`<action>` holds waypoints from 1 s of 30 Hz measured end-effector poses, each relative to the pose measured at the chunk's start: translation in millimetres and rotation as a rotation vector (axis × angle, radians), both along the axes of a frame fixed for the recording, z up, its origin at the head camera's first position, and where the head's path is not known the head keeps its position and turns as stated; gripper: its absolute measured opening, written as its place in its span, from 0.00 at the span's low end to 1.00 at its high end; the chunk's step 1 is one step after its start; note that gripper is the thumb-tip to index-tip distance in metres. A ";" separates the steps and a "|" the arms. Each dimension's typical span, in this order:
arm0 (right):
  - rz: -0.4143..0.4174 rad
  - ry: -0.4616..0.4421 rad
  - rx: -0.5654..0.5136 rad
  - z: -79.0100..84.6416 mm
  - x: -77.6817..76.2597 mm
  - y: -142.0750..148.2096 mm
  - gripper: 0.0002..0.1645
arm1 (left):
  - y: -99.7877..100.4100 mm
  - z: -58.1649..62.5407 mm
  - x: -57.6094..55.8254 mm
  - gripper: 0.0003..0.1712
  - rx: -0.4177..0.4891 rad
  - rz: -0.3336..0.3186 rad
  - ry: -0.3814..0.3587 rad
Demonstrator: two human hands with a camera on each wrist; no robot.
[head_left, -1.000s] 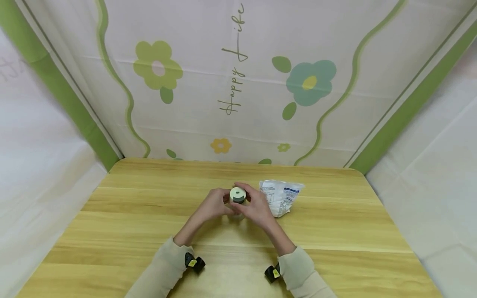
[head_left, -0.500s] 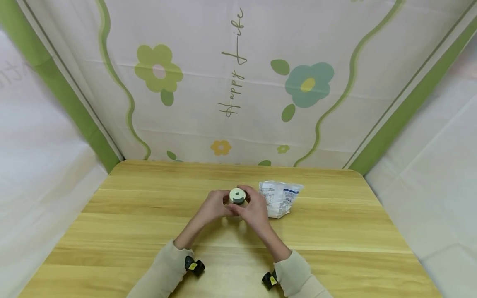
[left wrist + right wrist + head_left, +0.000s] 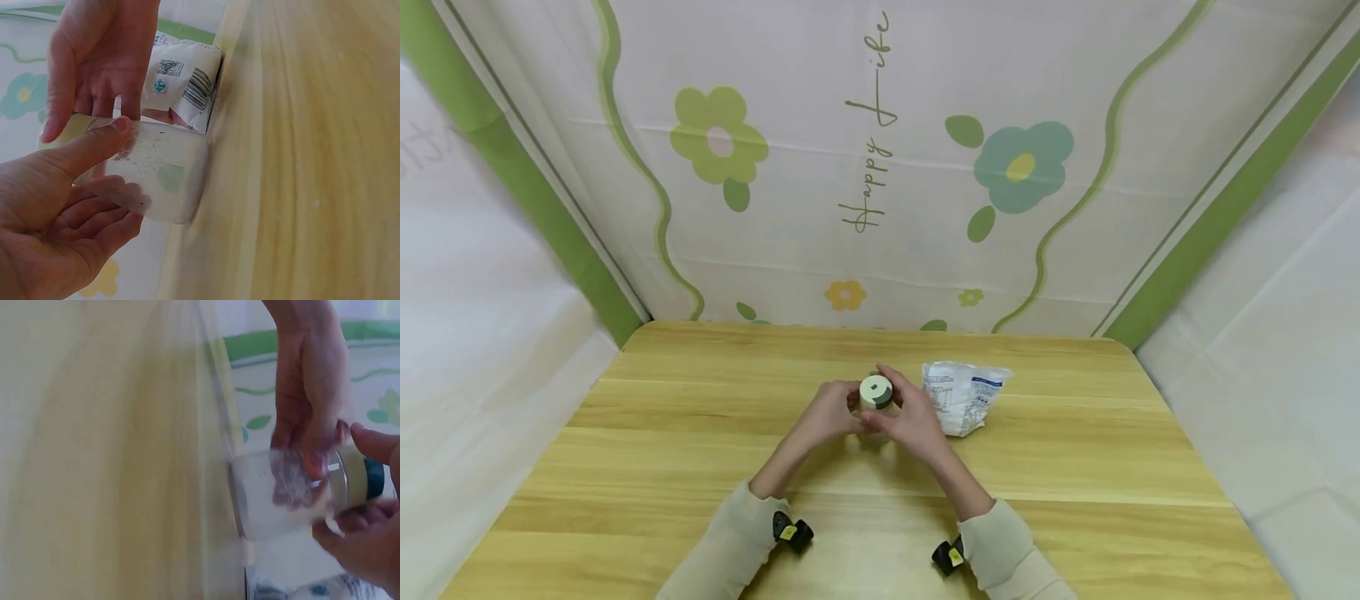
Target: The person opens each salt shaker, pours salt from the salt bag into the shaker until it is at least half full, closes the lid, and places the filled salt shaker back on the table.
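A clear jar (image 3: 165,165) with small specks inside stands on the wooden table. Its round lid (image 3: 872,388) is cream with a dark green segment on the edge, which faces front right in the head view. My left hand (image 3: 831,411) grips the jar's body, thumb on the near side and fingers wrapped behind it. Around the lid, my right hand (image 3: 917,423) holds on with its thumb in front and its fingers at the far side. Parts of the jar are hidden by both hands in the head view.
Just right of my right hand, a crumpled white printed bag (image 3: 958,400) sits on the table (image 3: 1075,442). Behind the table's far edge hangs a curtain (image 3: 805,208) with flowers and lettering. White cloth flanks both sides.
The lid's green segment has turned counterclockwise seen from above, from the front toward the right. My right hand dips slightly inward and comes back out. My left hand stays around the jar.
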State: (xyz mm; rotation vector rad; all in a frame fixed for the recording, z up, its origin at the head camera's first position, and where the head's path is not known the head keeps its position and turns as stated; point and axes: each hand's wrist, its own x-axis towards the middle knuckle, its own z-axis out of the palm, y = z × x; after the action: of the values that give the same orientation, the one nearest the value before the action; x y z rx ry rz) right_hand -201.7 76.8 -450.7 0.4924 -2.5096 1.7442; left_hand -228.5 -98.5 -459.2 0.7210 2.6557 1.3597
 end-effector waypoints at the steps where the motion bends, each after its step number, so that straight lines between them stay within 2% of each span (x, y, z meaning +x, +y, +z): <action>1: -0.024 0.007 0.006 -0.4 1.0 -1.6 0.45 | 0.2 -0.3 -0.2 0.24 0.006 0.003 -0.003; 6: -0.161 0.072 0.009 -3.0 6.4 -8.7 0.39 | 1.1 -0.1 -0.1 0.24 0.028 -0.003 -0.009; 9: -0.189 0.094 -0.008 -3.4 7.2 -9.8 0.35 | 1.7 0.7 0.3 0.24 0.035 -0.008 -0.014; 15: -0.101 0.062 -0.030 -0.2 4.7 -5.4 0.36 | 0.4 1.4 0.9 0.23 0.035 -0.004 -0.018; 21: -0.036 0.005 0.010 1.8 2.6 -1.1 0.36 | -1.0 -1.3 0.5 0.20 0.009 -0.008 -0.004; 26: -0.043 -0.002 0.037 4.4 2.7 -0.7 0.40 | -0.6 -1.5 0.0 0.22 0.013 -0.005 0.002; 30: -0.098 0.048 0.064 3.7 2.5 -4.4 0.40 | 0.6 -1.2 -1.0 0.22 0.005 0.001 0.008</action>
State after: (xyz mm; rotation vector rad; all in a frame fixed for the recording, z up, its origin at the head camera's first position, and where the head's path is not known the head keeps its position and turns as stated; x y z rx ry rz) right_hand -199.2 72.4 -447.0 0.4021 -2.5180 1.6034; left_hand -229.4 -97.9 -460.4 0.7279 2.6600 1.3665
